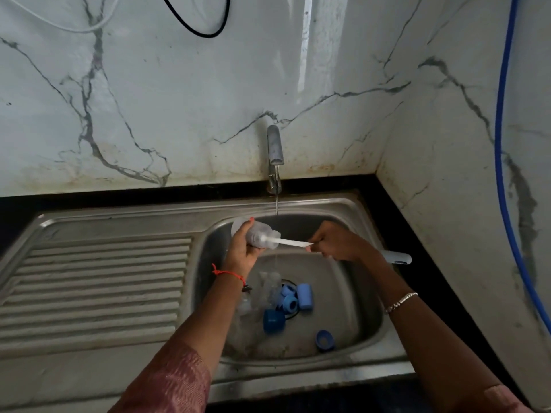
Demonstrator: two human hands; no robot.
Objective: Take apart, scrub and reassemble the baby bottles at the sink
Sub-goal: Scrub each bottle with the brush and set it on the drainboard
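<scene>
My left hand grips a clear baby bottle, held on its side over the sink basin with its mouth facing right. My right hand grips a white bottle brush. The brush head is inside the bottle and the handle end sticks out to the right past my wrist. On the basin floor lie another clear bottle, several blue caps and collars, a blue cap and a blue ring.
Water runs in a thin stream from the steel tap into the steel sink. A ribbed drainboard lies to the left. The marble wall closes in at the right, where a blue hose hangs.
</scene>
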